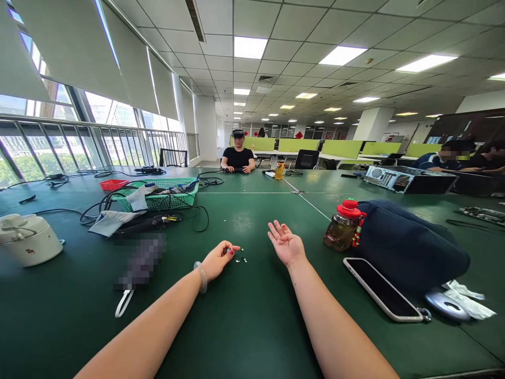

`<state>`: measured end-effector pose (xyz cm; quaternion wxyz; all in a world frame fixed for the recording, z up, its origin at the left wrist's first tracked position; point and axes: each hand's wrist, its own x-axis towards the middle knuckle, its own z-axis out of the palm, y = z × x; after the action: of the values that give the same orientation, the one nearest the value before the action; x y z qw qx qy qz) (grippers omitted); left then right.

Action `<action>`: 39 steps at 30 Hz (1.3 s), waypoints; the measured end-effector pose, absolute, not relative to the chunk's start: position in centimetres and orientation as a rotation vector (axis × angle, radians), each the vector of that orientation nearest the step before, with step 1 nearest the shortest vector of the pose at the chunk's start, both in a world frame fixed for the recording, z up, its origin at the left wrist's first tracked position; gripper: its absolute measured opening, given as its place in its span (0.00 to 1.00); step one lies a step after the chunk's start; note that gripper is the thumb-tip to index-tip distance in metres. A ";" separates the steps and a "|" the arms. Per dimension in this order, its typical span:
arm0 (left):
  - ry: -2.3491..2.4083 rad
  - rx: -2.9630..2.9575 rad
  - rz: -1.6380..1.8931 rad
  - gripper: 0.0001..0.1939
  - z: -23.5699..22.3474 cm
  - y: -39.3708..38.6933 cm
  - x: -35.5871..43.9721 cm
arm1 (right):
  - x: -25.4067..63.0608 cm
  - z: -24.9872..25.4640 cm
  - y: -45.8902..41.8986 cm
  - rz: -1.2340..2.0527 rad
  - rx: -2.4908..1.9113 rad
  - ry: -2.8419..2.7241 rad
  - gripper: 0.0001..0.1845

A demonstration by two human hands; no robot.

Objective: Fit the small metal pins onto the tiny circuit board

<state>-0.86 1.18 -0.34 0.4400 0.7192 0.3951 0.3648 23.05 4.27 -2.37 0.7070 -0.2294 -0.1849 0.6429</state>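
Note:
My left hand [218, 259], with a pale bangle [201, 277] at the wrist, is low over the green table, its thumb and fingers drawn together in a pinch. What lies between them is too small to make out. Just right of its fingertips are a few tiny black-and-silver pieces [244, 259], and another little piece [242, 249] sits by the tip of one finger. To the right, my right hand [289, 245] is turned palm up, with fingers spread and slightly curled and nothing in the palm.
Left are a purple pouch [142, 263], a green basket [173, 196] with gloves and cables, and a white pot [29, 239]. Right are a red-lidded jar [342, 229], a dark blue bag [406, 245] and a phone [382, 289]. Across the table sits a person [238, 157].

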 end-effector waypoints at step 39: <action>0.998 1.730 0.928 0.16 -0.9 1.6 -1.0 | 26.9 1.3 0.8 1.199 -0.103 -0.499 0.32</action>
<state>-1.02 1.56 -0.86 0.4524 0.7006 0.4041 0.3759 26.93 0.80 1.29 0.7954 -0.0478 -0.2323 0.5578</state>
